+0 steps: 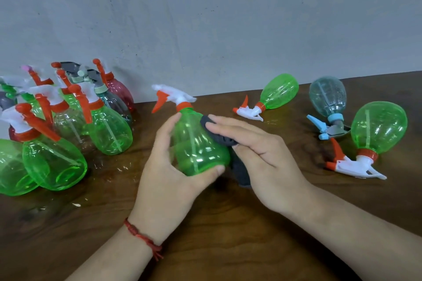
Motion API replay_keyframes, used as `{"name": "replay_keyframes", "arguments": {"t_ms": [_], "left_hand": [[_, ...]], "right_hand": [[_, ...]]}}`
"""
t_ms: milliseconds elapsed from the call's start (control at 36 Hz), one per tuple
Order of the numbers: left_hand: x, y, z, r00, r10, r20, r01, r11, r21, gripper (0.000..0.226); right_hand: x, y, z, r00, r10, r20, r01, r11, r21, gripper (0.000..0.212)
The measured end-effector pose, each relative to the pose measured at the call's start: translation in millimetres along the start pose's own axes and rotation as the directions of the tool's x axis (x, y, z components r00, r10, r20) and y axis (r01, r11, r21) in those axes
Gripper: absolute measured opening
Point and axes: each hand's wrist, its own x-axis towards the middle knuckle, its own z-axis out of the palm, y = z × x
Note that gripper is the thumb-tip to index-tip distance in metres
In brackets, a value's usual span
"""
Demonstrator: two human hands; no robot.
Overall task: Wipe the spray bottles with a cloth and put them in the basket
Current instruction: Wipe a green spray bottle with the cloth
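Over the middle of the desk [228,230], tilted with nozzle toward the wall [228,18]: green spray bottle [198,146], gripped round its body by the left hand [164,175], fingers curled, thumb under the base. Laid against its right side, dark cloth [218,136], held by the right hand [262,157], fingers straight on top, thumb tucked beneath. Standing at left, crowd of bottles [109,130]; lying at right, three more bottles [379,125].
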Motion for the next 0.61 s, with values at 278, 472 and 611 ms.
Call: {"name": "replay_keyframes", "arguments": {"t_ms": [278,472,611], "left_hand": [[5,5,-5,0.996,-0.055,-0.068,0.051,0.997,-0.052,0.102],[-3,-4,-1,0.988,0.064,0.137,-0.076,0.994,0.08,0.116],[-2,2,-2,0.983,0.055,0.173,-0.053,0.998,-0.016,0.115]], "right_hand": [[-5,-4,3,0.997,-0.077,0.025,0.078,0.995,-0.061,0.052],[8,-1,-4,0.977,0.208,-0.041,-0.187,0.935,0.301,0.059],[12,2,-6,0.952,0.304,-0.027,-0.253,0.834,0.49,0.052]]}}
